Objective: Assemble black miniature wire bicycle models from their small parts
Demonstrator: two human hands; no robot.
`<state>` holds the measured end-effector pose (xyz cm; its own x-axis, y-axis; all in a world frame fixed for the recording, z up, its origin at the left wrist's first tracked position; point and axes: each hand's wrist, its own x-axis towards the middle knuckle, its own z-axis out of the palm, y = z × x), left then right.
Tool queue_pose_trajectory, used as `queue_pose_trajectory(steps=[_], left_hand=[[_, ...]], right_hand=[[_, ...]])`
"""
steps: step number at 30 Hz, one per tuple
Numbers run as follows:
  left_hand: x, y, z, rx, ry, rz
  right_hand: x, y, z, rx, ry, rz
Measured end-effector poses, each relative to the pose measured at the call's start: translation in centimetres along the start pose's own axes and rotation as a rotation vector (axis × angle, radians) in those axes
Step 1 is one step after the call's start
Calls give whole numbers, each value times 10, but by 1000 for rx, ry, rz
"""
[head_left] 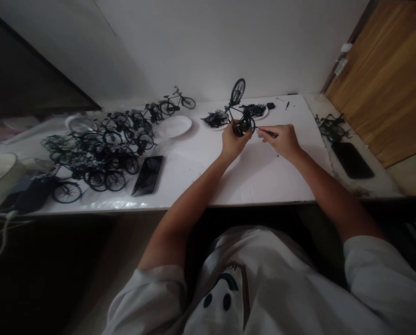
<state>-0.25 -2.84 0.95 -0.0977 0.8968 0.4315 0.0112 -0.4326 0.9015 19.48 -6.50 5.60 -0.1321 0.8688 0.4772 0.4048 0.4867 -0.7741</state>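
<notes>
Left hand's (pixel 233 142) fingers grip bike (pixel 244 123), axis roughly 5-to-11 o'clock; right hand (pixel 280 138) pinches tool (pixel 272 134); table (pixel 263 195) edge at 6.

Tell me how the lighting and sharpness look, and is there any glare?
Head view: dim overall, nearly black below the white tabletop at lower left; head view: pale glare along the tabletop's front left edge, soft shadow beside the white plate; head view: fine parts of the held bicycle and the clustered bicycles look soft.
</notes>
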Motion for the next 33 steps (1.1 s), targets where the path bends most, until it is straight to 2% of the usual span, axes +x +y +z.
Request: queue_pose_trajectory(steps=[7, 12, 19, 25, 33], left_hand=[[-2, -6, 5, -19, 0, -12], [-7, -1, 7, 97, -18, 0], [-6, -1, 4, 245, 22, 72], [-2, -7, 1, 271, 51, 98], [-5, -1, 1, 333, 40, 118]], right_hand=[[1, 0, -2, -221, 14, -45], [2, -1, -1, -338, 61, -70], [1, 9, -1, -507, 14, -101], [2, 17, 1, -560, -36, -141], [1, 6, 4, -745, -44, -96]])
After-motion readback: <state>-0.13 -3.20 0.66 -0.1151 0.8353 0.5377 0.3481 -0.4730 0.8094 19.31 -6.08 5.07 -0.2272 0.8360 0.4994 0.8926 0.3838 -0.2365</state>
